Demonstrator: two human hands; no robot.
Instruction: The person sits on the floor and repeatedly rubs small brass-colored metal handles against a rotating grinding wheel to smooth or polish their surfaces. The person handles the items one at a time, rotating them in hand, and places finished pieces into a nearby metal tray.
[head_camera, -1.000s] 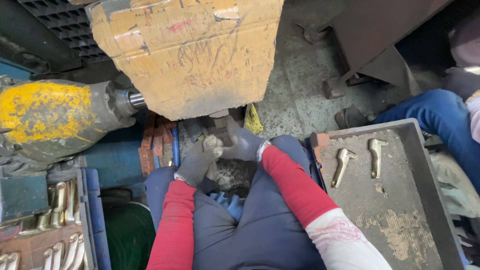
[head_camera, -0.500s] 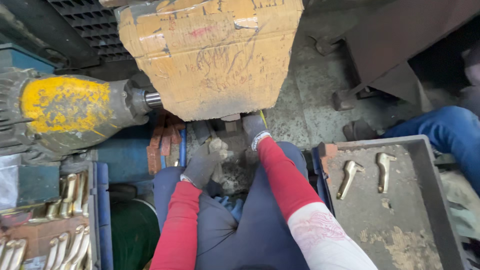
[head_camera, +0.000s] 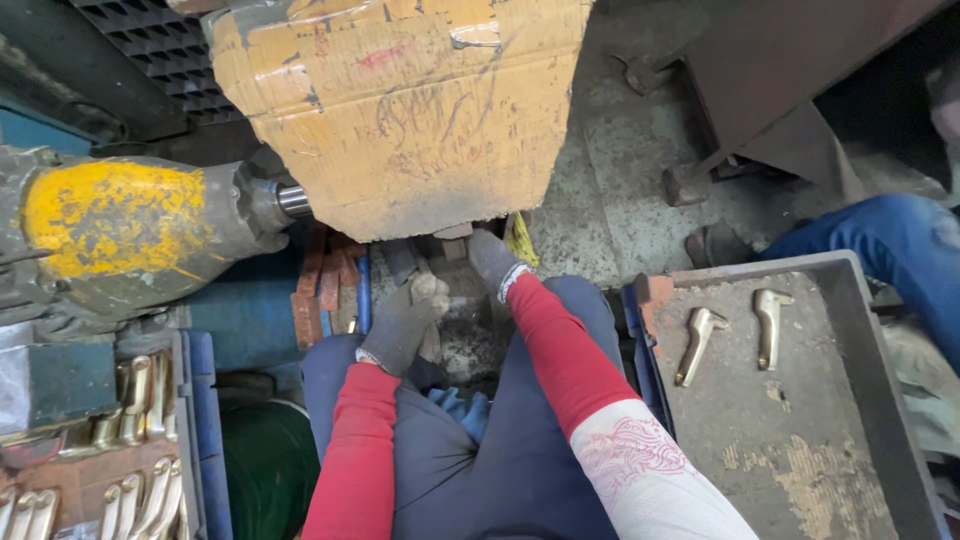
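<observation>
1. The left hand, in a grey work glove, is curled around a pale metal piece just below the yellow cardboard-clad machine housing.
2. The right hand, also gloved, reaches under that housing; whether its fingers are closed or spread cannot be told.
3. Judgement: keep the piece seated squarely and fingers outside the press zone.
4. The working point is hidden by the housing.
5. Two brass castings lie in the grey steel tray.

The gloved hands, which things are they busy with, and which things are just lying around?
In use:
left hand, gloved, on a small dusty part, hard to make out
right hand, reaching under the yellow machine housing

Lying about:
two brass pieces in the grey tray
brass pieces in the blue crate
</observation>
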